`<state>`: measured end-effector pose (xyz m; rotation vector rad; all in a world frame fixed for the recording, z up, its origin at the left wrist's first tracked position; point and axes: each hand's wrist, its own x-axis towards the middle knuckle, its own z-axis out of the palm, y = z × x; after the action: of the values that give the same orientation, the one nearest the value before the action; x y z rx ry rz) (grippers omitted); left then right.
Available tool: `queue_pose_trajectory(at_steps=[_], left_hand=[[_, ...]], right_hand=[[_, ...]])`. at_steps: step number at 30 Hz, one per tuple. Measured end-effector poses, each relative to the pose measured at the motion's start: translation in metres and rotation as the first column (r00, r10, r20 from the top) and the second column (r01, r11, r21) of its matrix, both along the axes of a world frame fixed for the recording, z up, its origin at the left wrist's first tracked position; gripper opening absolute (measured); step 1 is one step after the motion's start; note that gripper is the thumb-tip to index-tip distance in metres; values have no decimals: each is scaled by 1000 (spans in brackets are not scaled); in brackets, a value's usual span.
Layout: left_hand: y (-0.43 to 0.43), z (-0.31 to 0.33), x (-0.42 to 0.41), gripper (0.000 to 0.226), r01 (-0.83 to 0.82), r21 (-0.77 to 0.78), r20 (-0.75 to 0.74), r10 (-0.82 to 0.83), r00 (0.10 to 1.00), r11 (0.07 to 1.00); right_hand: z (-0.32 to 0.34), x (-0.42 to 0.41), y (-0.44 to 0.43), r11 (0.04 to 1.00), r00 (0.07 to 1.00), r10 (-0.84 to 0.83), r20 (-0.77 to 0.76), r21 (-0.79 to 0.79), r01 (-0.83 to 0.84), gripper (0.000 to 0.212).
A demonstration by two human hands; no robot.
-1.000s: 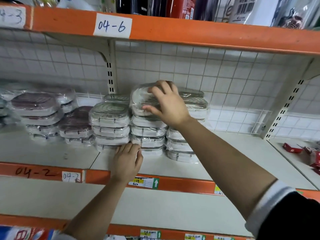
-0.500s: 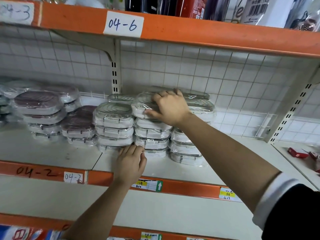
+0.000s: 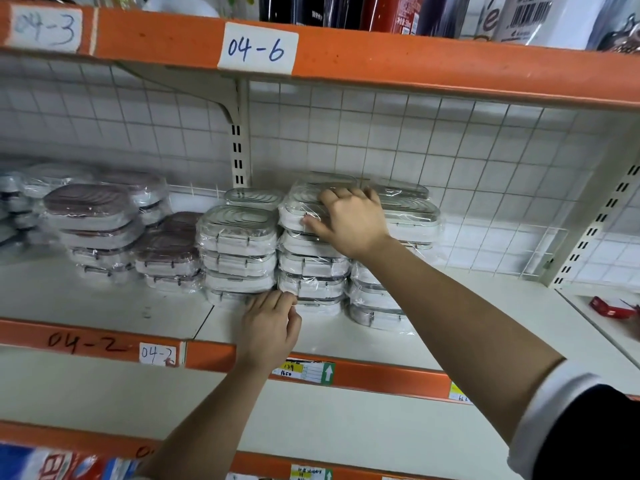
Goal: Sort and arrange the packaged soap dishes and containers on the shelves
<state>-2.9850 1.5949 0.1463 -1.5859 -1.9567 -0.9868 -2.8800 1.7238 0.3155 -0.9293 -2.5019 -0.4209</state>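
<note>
Tidying that white metal shelf with the orange front lip [image 3: 104,299]? What worries you?

— The middle stack of film-wrapped white plastic soap dishes [image 3: 311,265]. It stands close between two like stacks.

— And your hands?

— My right hand [image 3: 351,225] grips the topmost clear-lidded oval dish [image 3: 298,202], with fingers over its lid and thumb at its front edge. My left hand [image 3: 272,329] sits at the stack's foot, fingers curled against the bottom dish [image 3: 318,306]. I cannot tell whether it pinches anything.

— So what's the risk?

— Slippery film, I judge. If I press the top one down crooked, the column could slide, lean forward and spill off the shelf, taking its neighbours along.
</note>
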Motion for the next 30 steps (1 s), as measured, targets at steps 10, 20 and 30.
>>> queue_pose_trajectory(at_steps=[10, 20, 30], left_hand=[[-3, 4, 3, 26, -18, -25, 22, 18, 1000, 1000], [-1, 1, 3, 26, -38, -64, 17, 39, 999, 997], [-28, 37, 8, 33, -39, -155, 37, 45, 998, 987]], right_hand=[[-10, 47, 1, 998, 965, 28, -261, 60, -12, 40], [-33, 81, 18, 987, 943, -153, -296, 2, 161, 50], [-41, 84, -32, 999, 906, 10, -424, -44, -32, 55]])
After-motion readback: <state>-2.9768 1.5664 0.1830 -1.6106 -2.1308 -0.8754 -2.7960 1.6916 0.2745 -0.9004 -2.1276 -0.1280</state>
